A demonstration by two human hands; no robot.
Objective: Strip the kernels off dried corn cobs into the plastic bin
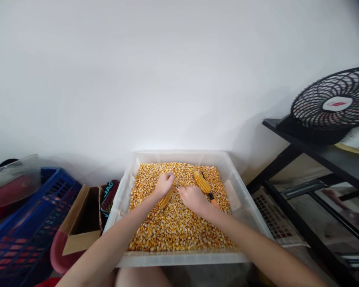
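- Left hand [164, 183]: fingers curled round the upper end of a corn cob [166, 198], gripping it.
- Right hand [192, 197]: fingers bent and closed, tips meeting the same cob just beside the left hand; whether it holds anything of its own cannot be told.
- Held cob sits low over the middle of the clear plastic tub [124, 187], long axis slanting from far-right down to near-left.
- Second cob [201, 181] lies on the kernels just past the right hand, long axis running far-left to near-right.
- Orange-handled tool [211, 196] lies beside that cob, partly under the right wrist.
- Tub filled with loose yellow corn kernels [176, 227].
- Left of the tub: open cardboard box [77, 227], then blue crate [26, 231].
- Right of the tub: black shelf [323, 155] with a fan [335, 103] on top.
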